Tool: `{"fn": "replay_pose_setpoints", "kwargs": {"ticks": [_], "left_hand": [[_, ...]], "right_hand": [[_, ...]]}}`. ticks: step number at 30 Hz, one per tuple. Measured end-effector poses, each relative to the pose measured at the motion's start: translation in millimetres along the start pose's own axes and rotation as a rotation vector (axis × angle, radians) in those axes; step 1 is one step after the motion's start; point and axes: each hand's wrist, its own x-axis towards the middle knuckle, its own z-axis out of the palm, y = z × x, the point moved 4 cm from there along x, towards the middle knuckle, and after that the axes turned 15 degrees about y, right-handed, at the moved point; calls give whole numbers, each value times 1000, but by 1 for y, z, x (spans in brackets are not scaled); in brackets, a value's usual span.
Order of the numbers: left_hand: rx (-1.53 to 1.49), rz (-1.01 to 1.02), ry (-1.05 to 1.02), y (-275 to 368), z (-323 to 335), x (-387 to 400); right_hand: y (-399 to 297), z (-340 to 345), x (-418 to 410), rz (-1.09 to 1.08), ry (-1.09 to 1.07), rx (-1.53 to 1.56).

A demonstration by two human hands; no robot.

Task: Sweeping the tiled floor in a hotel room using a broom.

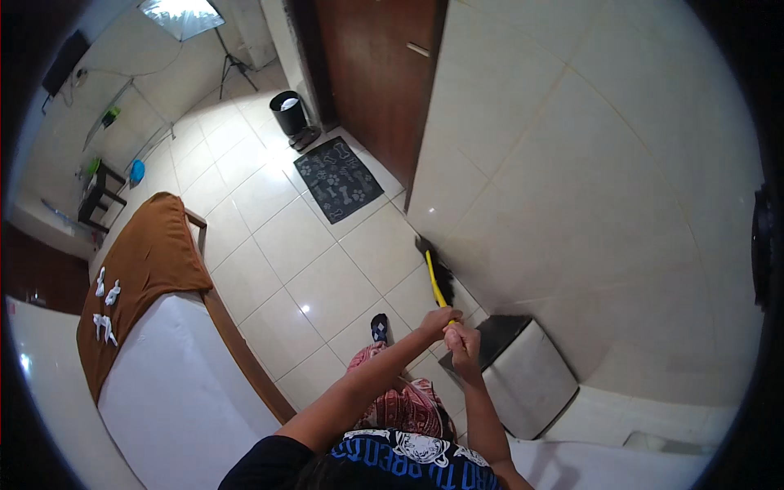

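Observation:
Both hands grip the yellow handle (pixel 435 280) of a broom in front of my body. My left hand (pixel 438 323) wraps around it, with my right hand (pixel 463 343) closed just beside and below, the two touching. The handle slants away and down toward the floor. Its dark bristles (pixel 444 278) rest on the tiles along the base of the wall, partly behind the handle. The end of the handle near my body is hidden by the hands.
A black-and-white cube stool (pixel 527 376) stands right of my hands against the tiled wall (pixel 576 202). Ahead lie a dark paw-print mat (pixel 339 179), a black bin (pixel 288 114) and a brown door (pixel 380 79). Left is a bed (pixel 184 361) with a brown blanket (pixel 144 257).

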Motion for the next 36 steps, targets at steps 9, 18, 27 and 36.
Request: {"fn": "replay_pose_setpoints", "kwargs": {"ticks": [9, 18, 27, 36], "left_hand": [[191, -31, -16, -44, -81, 19], [338, -12, -91, -15, -119, 78], [-128, -142, 295, -80, -118, 83], [302, -303, 118, -174, -168, 55]], "right_hand": [[9, 64, 48, 65, 74, 403], [-34, 40, 95, -11, 179, 277], [-9, 121, 107, 125, -197, -3], [41, 172, 121, 337, -79, 401]]}}
